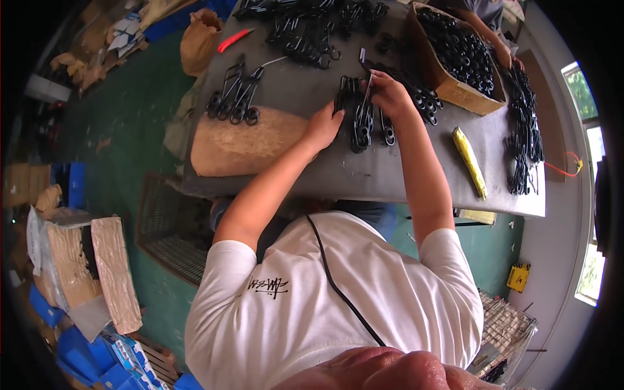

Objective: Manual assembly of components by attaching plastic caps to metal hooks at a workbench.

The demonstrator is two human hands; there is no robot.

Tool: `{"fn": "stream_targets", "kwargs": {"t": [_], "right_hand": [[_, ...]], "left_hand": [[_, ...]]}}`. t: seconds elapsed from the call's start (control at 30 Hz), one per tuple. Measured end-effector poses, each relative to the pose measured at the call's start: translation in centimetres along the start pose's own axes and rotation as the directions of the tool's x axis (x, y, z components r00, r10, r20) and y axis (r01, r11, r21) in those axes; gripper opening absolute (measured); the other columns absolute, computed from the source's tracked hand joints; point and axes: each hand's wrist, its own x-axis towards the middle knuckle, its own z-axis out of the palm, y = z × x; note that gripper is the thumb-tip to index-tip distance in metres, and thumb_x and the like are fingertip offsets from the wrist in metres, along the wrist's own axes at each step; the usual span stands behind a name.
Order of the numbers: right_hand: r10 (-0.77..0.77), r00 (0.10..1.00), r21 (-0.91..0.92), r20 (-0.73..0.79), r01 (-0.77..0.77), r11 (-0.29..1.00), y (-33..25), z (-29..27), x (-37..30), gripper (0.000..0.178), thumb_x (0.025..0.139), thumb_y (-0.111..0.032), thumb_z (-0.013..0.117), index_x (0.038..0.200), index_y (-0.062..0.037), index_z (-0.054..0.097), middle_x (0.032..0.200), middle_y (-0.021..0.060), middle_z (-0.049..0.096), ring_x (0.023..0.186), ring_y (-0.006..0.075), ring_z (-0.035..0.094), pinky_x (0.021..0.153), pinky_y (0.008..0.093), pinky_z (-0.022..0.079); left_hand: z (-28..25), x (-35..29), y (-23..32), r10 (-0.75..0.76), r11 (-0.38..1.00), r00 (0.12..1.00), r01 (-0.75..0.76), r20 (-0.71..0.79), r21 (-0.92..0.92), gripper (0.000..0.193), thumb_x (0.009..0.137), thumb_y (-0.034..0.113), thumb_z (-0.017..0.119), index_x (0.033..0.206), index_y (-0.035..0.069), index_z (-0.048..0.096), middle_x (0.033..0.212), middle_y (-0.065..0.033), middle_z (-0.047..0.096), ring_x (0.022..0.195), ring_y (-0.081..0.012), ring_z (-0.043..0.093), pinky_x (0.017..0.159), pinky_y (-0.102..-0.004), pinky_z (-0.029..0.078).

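My left hand (324, 127) is closed against the left side of a bunch of black metal parts with looped ends (361, 120) on the table. Its thumb points up, and the fingertips are hidden behind the hand. At the bunch's upper right, my right hand (390, 95) pinches one slim dark metal piece (364, 60), which stands up past the fingers. Just right of the bunch, more black looped parts (426, 104) lie in a row. To the left, several black hooks with ringed ends (236, 116) lie partly over a brown board (247, 144).
A cardboard box of black ringed parts (458, 55) stands at the far right, beside another person's arm (489, 36). Black parts (522, 136) line the right edge. A yellow wrapped roll (469, 162) lies nearer. Red-handled pliers (235, 40) and piled parts (299, 32) lie at the back.
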Motion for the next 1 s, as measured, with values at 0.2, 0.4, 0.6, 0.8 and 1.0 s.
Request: {"fn": "stream_targets", "kwargs": {"t": [0.2, 0.4, 0.6, 0.8, 1.0], "right_hand": [[0.118, 0.993, 0.213, -0.018, -0.112, 0.971, -0.8, -3.0, 3.5, 0.018, 0.098, 0.000, 0.049, 0.115, 0.0010, 0.053, 0.100, 0.0178, 0.059, 0.096, 0.0314, 0.062, 0.082, 0.0415, 0.056], [-0.121, 0.976, 0.353, -0.183, 0.180, 0.918, 0.1, -2.5, 4.9, 0.017, 0.101, -0.005, 0.042, 0.115, -0.0015, 0.051, 0.088, 0.0152, 0.060, 0.075, 0.0267, 0.062, 0.061, 0.0368, 0.054], [0.212, 0.964, 0.211, 0.158, -0.243, 0.947, -0.1, -1.1, 2.6, 0.014, 0.101, -0.003, 0.045, 0.111, -0.0011, 0.055, 0.084, 0.0079, 0.058, 0.068, 0.0175, 0.055, 0.055, 0.0272, 0.046], [-0.072, 0.943, 0.471, 0.325, -0.095, 0.877, -1.8, 3.1, -1.1, 0.019, 0.100, -0.005, 0.051, 0.117, 0.0017, 0.056, 0.088, 0.0082, 0.059, 0.074, 0.0169, 0.059, 0.062, 0.0261, 0.048], [-0.301, 0.917, 0.353, 0.261, 0.199, 0.914, -3.5, 0.0, -4.0, 0.024, 0.101, -0.009, 0.051, 0.122, 0.0002, 0.056, 0.091, 0.0074, 0.062, 0.077, 0.0161, 0.060, 0.067, 0.0268, 0.050]], "left_hand": [[-0.1, 0.1, 0.2, -0.015, 1.000, 1.000, 0.015, 0.018, 0.002, 0.037, 0.098, 0.022, 0.055, 0.131, 0.005, 0.054, 0.116, -0.0220, 0.066, 0.112, -0.0364, 0.063, 0.094, -0.0383, 0.047], [0.1, 0.2, -0.2, 0.016, 1.000, 0.999, -0.017, -0.030, -0.013, 0.036, 0.094, 0.022, 0.058, 0.125, 0.004, 0.055, 0.111, -0.0260, 0.066, 0.109, -0.0445, 0.061, 0.090, -0.0446, 0.049], [0.0, 0.0, -0.2, 0.023, 1.000, 1.000, -0.023, -0.020, -0.014, 0.035, 0.094, 0.022, 0.058, 0.124, 0.003, 0.055, 0.111, -0.0268, 0.065, 0.108, -0.0450, 0.060, 0.090, -0.0453, 0.049], [0.2, 0.2, -0.1, -0.064, 0.998, 0.997, 0.064, -0.034, 0.005, 0.034, 0.096, 0.025, 0.057, 0.121, 0.003, 0.057, 0.107, -0.0244, 0.067, 0.104, -0.0414, 0.063, 0.087, -0.0425, 0.049], [3.5, 0.7, 1.6, -0.107, 0.990, 0.992, 0.113, -0.062, 0.090, 0.034, 0.094, 0.031, 0.058, 0.111, 0.002, 0.058, 0.103, -0.0261, 0.066, 0.101, -0.0455, 0.062, 0.084, -0.0463, 0.049]]}}
